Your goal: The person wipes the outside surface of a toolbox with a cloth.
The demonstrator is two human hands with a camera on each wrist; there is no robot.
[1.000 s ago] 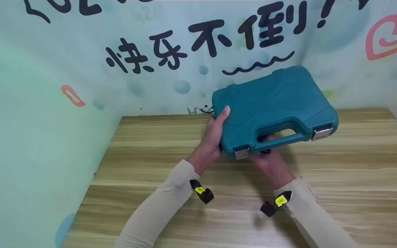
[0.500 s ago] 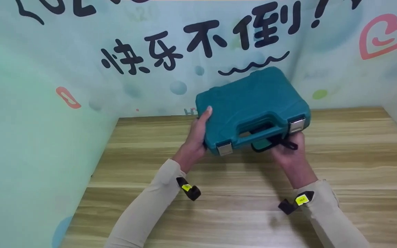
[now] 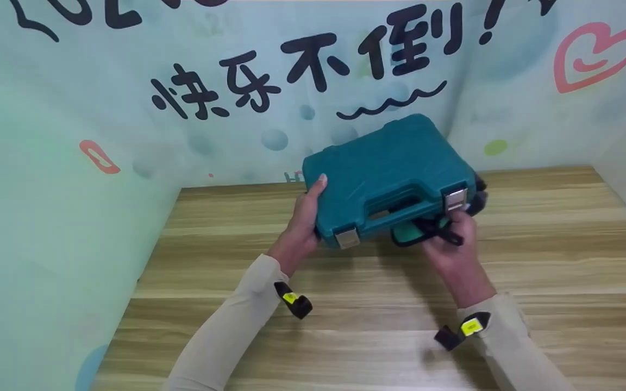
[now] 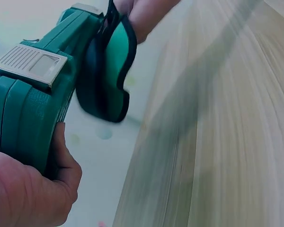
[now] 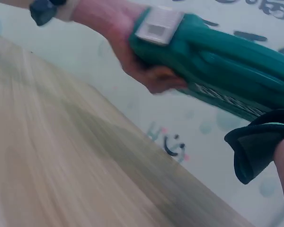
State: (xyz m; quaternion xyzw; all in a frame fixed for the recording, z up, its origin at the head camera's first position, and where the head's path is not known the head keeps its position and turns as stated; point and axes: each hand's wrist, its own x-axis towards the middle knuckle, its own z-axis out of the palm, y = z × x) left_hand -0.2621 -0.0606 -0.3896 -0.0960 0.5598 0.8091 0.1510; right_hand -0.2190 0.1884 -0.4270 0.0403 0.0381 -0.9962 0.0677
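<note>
A teal hard plastic tool case (image 3: 383, 163) with two silver latches is held tilted above the table. My left hand (image 3: 303, 220) grips its left end, thumb on the lid and fingers curled underneath, as the left wrist view also shows. Below the right latch, my right hand (image 3: 454, 252) holds a black glove with green lining (image 3: 408, 233) against the underside of the case. The glove's cuff (image 4: 120, 71) hangs down in the left wrist view. Dark finger-like ends (image 3: 479, 195) stick out past the case's right side. The case hides most of the right hand's fingers.
The wood-grain table (image 3: 226, 233) stretches beneath both arms. Behind it hangs a pale printed backdrop (image 3: 237, 146) with black lettering, and a pale green side wall (image 3: 47, 228) stands at left. Each sleeved wrist carries a small black camera (image 3: 296, 304).
The case has shifted left and slightly down with the left hand. My right hand has moved from under the handle toward the right latch, and more of the glove shows beneath the case.
</note>
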